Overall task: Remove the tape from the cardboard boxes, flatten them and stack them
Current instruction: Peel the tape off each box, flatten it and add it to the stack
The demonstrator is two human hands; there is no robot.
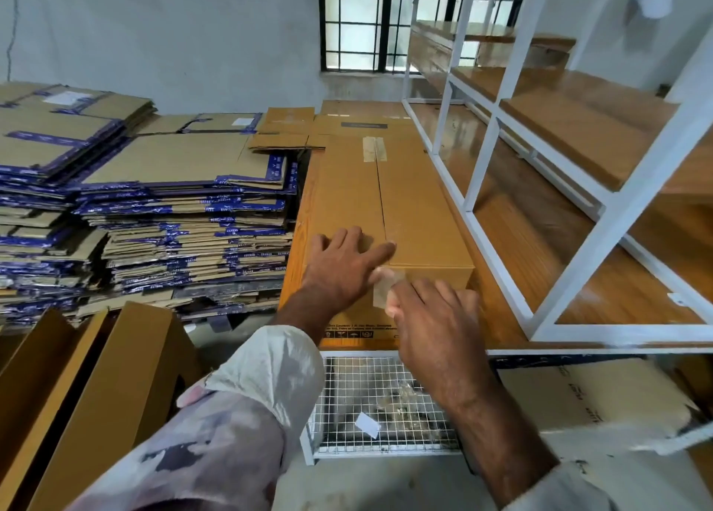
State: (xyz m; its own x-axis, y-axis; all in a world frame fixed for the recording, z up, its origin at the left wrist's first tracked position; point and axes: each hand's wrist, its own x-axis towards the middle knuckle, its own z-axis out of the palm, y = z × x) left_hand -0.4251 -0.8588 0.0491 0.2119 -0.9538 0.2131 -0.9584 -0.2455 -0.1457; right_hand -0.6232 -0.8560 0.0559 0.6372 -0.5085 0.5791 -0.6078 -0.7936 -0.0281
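A storeroom or packing room, as far as I can see.

I'm looking at tall stacks of flattened cartons (154,217) edged with blue tape, white metal racking (540,186) with wooden shelves, a barred window (359,21) in a plain pale wall, and a wire mesh basket (378,406) under the wooden surface (304,209).

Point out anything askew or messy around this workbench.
The flattened-carton stacks left of the bench are ragged, with edges jutting unevenly. Scraps of peeled tape litter the wire basket below. The long box being untaped by the right hand sits square.
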